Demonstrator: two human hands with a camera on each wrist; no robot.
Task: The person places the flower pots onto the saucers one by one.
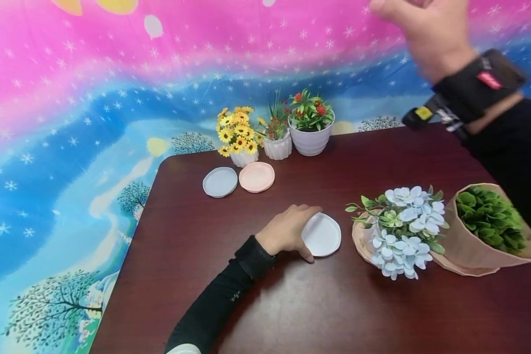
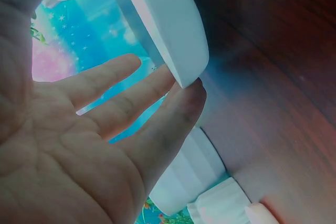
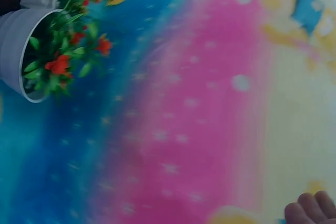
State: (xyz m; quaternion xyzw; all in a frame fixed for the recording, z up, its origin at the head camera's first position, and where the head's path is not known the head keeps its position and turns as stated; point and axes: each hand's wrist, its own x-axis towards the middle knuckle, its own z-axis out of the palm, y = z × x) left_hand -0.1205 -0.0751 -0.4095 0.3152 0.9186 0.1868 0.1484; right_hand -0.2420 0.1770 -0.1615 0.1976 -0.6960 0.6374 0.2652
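My left hand (image 1: 289, 231) grips the left side of a small white saucer (image 1: 322, 236) low over the table, thumb at the near edge and fingers at the far one. From the left wrist, the saucer's pale side (image 2: 181, 30) stands on edge against the fingertips. Raised high at the upper right, blurred, is my right hand (image 1: 435, 34), with nothing seen in it. Only its bent fingers (image 3: 310, 208) show in the right wrist view's lower corner. Right of the saucer, a pot of pale blue flowers (image 1: 404, 216) stands on a pinkish saucer (image 1: 362, 241).
A leafy green plant (image 1: 491, 216) fills a beige pot (image 1: 464, 241) at right. Grey (image 1: 220, 182) and pink (image 1: 256, 177) saucers lie at the back left. Behind them stand yellow flowers (image 1: 236, 130), a small white pot (image 1: 278, 146) and a red-flowered plant's pot (image 1: 311, 140). A printed cloth (image 1: 115, 64) hangs behind.
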